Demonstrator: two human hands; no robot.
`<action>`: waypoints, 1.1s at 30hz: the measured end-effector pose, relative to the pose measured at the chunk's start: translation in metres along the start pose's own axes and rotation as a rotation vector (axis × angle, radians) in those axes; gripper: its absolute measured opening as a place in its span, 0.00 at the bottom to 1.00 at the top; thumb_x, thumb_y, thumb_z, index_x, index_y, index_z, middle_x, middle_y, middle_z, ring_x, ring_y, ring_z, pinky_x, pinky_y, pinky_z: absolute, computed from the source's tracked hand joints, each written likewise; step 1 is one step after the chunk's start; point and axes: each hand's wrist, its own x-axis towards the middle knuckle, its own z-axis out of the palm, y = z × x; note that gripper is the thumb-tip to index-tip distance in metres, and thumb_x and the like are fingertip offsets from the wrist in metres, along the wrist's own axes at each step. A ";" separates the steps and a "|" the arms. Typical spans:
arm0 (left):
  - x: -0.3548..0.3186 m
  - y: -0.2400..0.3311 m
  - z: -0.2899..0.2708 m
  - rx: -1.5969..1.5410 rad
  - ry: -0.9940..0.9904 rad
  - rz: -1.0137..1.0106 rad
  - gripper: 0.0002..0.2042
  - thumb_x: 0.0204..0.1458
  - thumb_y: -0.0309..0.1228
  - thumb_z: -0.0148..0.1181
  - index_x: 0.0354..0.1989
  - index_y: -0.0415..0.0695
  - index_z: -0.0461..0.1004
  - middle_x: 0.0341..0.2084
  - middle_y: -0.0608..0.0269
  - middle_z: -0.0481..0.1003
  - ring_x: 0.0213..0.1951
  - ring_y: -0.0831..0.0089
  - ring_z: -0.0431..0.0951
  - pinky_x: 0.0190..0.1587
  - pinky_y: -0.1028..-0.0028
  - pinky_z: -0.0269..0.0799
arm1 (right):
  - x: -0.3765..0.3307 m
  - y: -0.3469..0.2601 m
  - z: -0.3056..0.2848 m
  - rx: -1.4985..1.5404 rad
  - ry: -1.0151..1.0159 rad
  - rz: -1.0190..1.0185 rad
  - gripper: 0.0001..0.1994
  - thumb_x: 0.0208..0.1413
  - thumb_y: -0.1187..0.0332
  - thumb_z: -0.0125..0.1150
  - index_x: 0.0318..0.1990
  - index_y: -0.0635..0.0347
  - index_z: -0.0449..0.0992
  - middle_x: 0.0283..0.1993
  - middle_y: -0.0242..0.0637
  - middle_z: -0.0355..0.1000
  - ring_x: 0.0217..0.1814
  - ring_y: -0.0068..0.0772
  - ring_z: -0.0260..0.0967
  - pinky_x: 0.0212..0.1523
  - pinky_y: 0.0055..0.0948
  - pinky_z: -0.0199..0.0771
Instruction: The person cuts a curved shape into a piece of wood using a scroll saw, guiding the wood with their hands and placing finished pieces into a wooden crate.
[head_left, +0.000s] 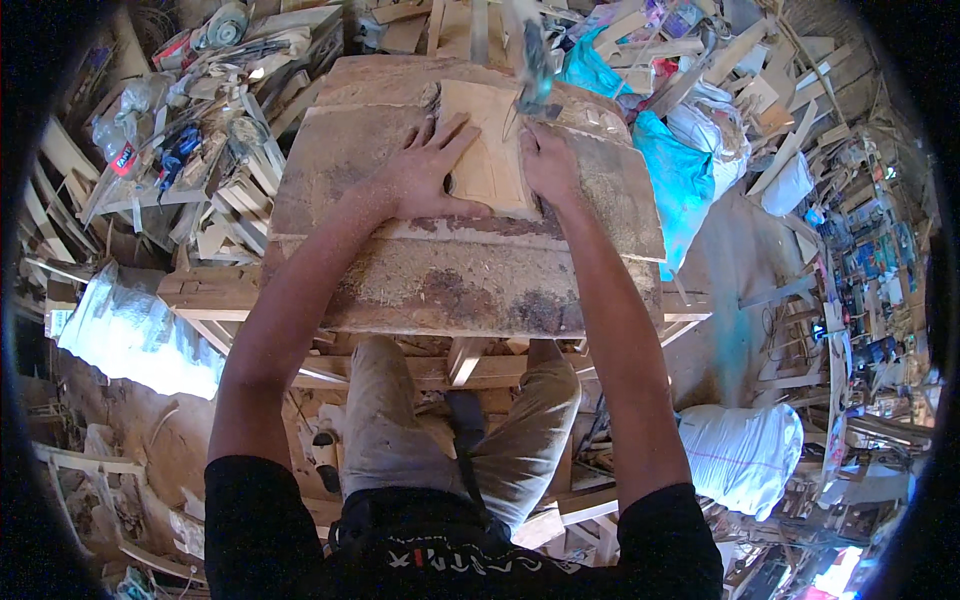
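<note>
A pale, flat wooden board [490, 165] with faint outlines drawn on it lies on the worn, sawdust-covered work table [450, 285]. My left hand [425, 170] presses on the board's left side, open, its fingers and thumb spread. At the board's right edge is my right hand [548, 165], closed, with its fingers curled against the wood. Just beyond the right hand, a dark upright tool part [534, 70], smeared by motion, comes down to the board's far right corner. A thin dark line, perhaps a blade, shows at its lower end; I cannot tell the tool's exact kind.
Piled wood offcuts [240, 190] crowd the left side, with a plastic bottle [122, 158] among them. A turquoise sack [675, 180] hangs by the table's right edge. White sacks [740, 455] stand on the floor at lower right and left. More scraps lie beyond the table.
</note>
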 end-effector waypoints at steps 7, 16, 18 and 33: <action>0.000 -0.008 -0.001 -0.023 -0.004 0.029 0.59 0.46 0.73 0.62 0.80 0.49 0.48 0.80 0.49 0.44 0.77 0.38 0.47 0.78 0.42 0.42 | -0.004 -0.013 -0.003 -0.011 -0.032 0.070 0.22 0.67 0.59 0.52 0.63 0.60 0.77 0.63 0.55 0.74 0.66 0.60 0.70 0.69 0.49 0.68; 0.005 -0.013 -0.004 0.000 -0.017 0.047 0.59 0.46 0.74 0.62 0.80 0.50 0.47 0.80 0.51 0.45 0.78 0.38 0.45 0.79 0.45 0.41 | -0.001 -0.012 -0.002 -0.008 0.014 0.014 0.23 0.66 0.60 0.51 0.63 0.62 0.76 0.63 0.56 0.74 0.68 0.62 0.68 0.72 0.50 0.64; 0.005 -0.014 -0.007 -0.008 -0.039 0.035 0.59 0.46 0.74 0.62 0.80 0.50 0.47 0.80 0.50 0.45 0.78 0.37 0.44 0.79 0.46 0.41 | -0.001 -0.016 -0.003 -0.029 -0.010 0.048 0.23 0.66 0.61 0.51 0.63 0.62 0.76 0.63 0.55 0.74 0.67 0.62 0.68 0.71 0.51 0.65; 0.013 -0.023 -0.002 -0.064 -0.004 0.095 0.60 0.45 0.77 0.60 0.79 0.48 0.48 0.79 0.49 0.44 0.77 0.32 0.45 0.78 0.43 0.42 | 0.005 -0.012 0.000 -0.084 0.001 0.062 0.23 0.65 0.63 0.50 0.62 0.62 0.76 0.63 0.55 0.74 0.66 0.63 0.69 0.70 0.52 0.66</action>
